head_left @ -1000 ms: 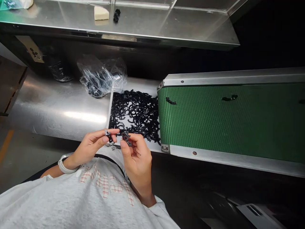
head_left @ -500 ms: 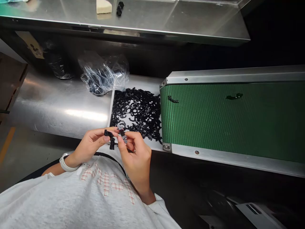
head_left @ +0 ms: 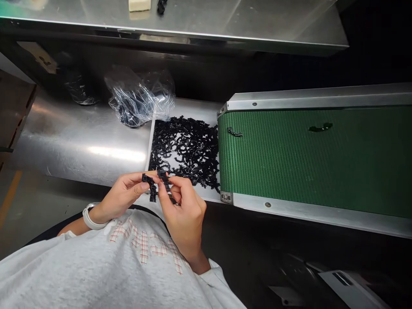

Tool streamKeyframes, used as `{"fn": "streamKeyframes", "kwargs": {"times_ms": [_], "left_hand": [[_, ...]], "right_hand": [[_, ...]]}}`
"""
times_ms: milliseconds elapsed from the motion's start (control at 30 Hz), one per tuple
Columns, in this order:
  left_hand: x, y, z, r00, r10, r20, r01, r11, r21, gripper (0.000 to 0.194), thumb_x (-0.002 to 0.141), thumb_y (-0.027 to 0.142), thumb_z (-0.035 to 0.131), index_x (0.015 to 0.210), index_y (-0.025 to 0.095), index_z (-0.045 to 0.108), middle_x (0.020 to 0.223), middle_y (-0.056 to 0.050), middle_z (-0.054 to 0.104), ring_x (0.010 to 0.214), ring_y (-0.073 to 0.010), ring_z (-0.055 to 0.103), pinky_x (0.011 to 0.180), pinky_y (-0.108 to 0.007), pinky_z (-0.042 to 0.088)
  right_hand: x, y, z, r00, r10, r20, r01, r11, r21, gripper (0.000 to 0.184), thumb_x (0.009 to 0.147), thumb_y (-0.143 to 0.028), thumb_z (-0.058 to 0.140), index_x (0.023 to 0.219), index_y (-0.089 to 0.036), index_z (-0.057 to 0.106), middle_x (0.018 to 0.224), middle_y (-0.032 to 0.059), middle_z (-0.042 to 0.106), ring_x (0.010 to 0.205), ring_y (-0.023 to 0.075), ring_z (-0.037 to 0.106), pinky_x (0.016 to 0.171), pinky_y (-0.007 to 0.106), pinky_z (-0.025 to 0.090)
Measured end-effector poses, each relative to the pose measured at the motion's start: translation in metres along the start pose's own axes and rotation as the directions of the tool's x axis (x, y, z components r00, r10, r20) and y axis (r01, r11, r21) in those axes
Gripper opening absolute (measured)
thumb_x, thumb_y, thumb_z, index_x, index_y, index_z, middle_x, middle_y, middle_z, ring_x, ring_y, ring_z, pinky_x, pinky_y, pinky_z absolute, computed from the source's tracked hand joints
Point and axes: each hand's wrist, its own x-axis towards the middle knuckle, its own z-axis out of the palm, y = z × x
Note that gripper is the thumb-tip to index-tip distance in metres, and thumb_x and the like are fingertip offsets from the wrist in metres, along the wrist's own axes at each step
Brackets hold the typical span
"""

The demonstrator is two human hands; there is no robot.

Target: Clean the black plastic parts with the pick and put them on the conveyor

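Close to my body, at the near edge of a white tray (head_left: 149,148), both hands are held together. My left hand (head_left: 127,189) is closed with thumb and fingers on a small black plastic part (head_left: 150,189), which has a notched, jointed outline. Between the thumb and fingers of my right hand (head_left: 185,210) is a second black plastic part (head_left: 163,178), tilted and almost touching the first. Many similar black parts (head_left: 189,146) lie loosely heaped in the tray just beyond my fingers. The fine shape of the held pieces is partly hidden by my fingertips.
A green conveyor belt (head_left: 273,159) with metal side rails adjoins the tray on the right, carrying two black pieces. Clear plastic bags (head_left: 141,98) with dark contents stand behind left. A steel shelf (head_left: 225,21) above bears a cream block (head_left: 139,5) and a black piece (head_left: 161,7).
The part in my right hand has turned slightly, so its pale glare is gone and it looks dark. My hands stay nearly in place; the view has shifted slightly.
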Motion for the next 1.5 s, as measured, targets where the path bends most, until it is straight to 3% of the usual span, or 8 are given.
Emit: {"fn": "streamKeyframes", "kwargs": {"times_ms": [300, 500, 633, 733, 833, 933, 1200, 1500], "left_hand": [[0.002, 0.000, 0.003, 0.986, -0.023, 0.167, 0.048, 0.988, -0.145, 0.023, 0.085, 0.046, 0.077, 0.091, 0.025, 0.083, 0.122, -0.010, 0.078, 0.132, -0.0295, 0.061, 0.117, -0.045, 0.039], [0.000, -0.003, 0.001, 0.988, 0.053, 0.142, -0.046, 0.998, -0.052, 0.024, 0.088, 0.044, 0.074, 0.094, 0.023, 0.083, 0.134, -0.012, 0.072, 0.135, -0.0305, 0.059, 0.117, -0.045, 0.040], [-0.001, -0.003, 0.000, 0.990, 0.074, 0.118, -0.075, 0.997, 0.001, 0.025, 0.088, 0.045, 0.073, 0.094, 0.023, 0.082, 0.129, -0.011, 0.074, 0.131, -0.0305, 0.062, 0.114, -0.044, 0.042], [-0.001, -0.002, 0.002, 0.994, 0.062, 0.094, -0.060, 0.998, -0.019, 0.025, 0.086, 0.047, 0.075, 0.090, 0.024, 0.082, 0.123, -0.010, 0.077, 0.129, -0.0310, 0.063, 0.112, -0.045, 0.043], [-0.001, -0.002, 0.003, 0.997, 0.051, 0.060, -0.049, 0.998, -0.037, 0.025, 0.084, 0.048, 0.077, 0.089, 0.024, 0.082, 0.121, -0.010, 0.077, 0.128, -0.0316, 0.063, 0.112, -0.047, 0.042], [0.000, -0.002, 0.004, 0.998, 0.052, 0.022, -0.050, 0.998, -0.048, 0.023, 0.082, 0.047, 0.079, 0.089, 0.024, 0.083, 0.121, -0.009, 0.076, 0.127, -0.0309, 0.064, 0.113, -0.046, 0.041], [0.001, 0.003, 0.009, 0.998, 0.043, -0.053, -0.047, 0.996, -0.074, 0.024, 0.079, 0.048, 0.082, 0.086, 0.025, 0.083, 0.117, -0.007, 0.078, 0.121, -0.0279, 0.066, 0.112, -0.042, 0.043], [0.001, 0.001, 0.005, 0.994, -0.088, -0.059, 0.090, 0.995, 0.030, 0.048, 0.068, 0.062, 0.085, 0.086, 0.017, 0.080, 0.096, -0.009, 0.079, 0.099, -0.0245, 0.070, 0.097, -0.037, 0.049]], "right_hand": [[-0.002, 0.000, 0.003, 0.991, -0.121, -0.056, 0.114, 0.985, -0.126, 0.005, 0.098, -0.020, 0.062, 0.100, -0.019, 0.057, 0.070, -0.0028, 0.064, 0.052, 0.0098, 0.050, 0.047, 0.024, 0.036], [-0.004, 0.002, 0.010, 0.984, -0.149, -0.100, 0.130, 0.977, -0.170, 0.008, 0.097, -0.017, 0.064, 0.096, -0.019, 0.056, 0.067, -0.0027, 0.058, 0.057, 0.0117, 0.054, 0.051, 0.024, 0.039], [-0.004, 0.002, 0.010, 0.995, -0.091, -0.046, 0.088, 0.995, -0.055, 0.013, 0.093, -0.009, 0.061, 0.092, -0.021, 0.056, 0.067, -0.0046, 0.055, 0.056, 0.0107, 0.050, 0.052, 0.024, 0.038], [-0.003, 0.005, 0.003, 0.995, 0.042, 0.094, -0.054, 0.989, 0.135, 0.017, 0.087, -0.006, 0.059, 0.088, -0.023, 0.056, 0.063, -0.0081, 0.047, 0.052, 0.0086, 0.043, 0.049, 0.022, 0.034], [-0.002, 0.010, -0.007, 0.946, 0.168, 0.277, -0.257, 0.911, 0.324, 0.011, 0.089, -0.012, 0.058, 0.089, -0.023, 0.059, 0.062, -0.0094, 0.038, 0.052, 0.0081, 0.039, 0.049, 0.020, 0.036], [-0.003, 0.013, -0.015, 0.908, 0.243, 0.341, -0.377, 0.830, 0.411, 0.007, 0.094, -0.020, 0.056, 0.095, -0.023, 0.063, 0.063, -0.0089, 0.037, 0.053, 0.0084, 0.039, 0.049, 0.019, 0.036], [-0.007, 0.004, -0.008, 0.937, 0.226, 0.267, -0.332, 0.811, 0.481, 0.019, 0.091, -0.017, 0.067, 0.107, -0.027, 0.061, 0.067, -0.0101, 0.032, 0.057, 0.0075, 0.036, 0.056, 0.019, 0.036], [0.012, 0.009, -0.008, 0.944, 0.138, 0.301, -0.288, 0.791, 0.540, 0.027, 0.090, -0.016, 0.067, 0.115, -0.027, 0.068, 0.064, -0.0098, 0.031, 0.056, 0.0085, 0.035, 0.054, 0.022, 0.035]]}}
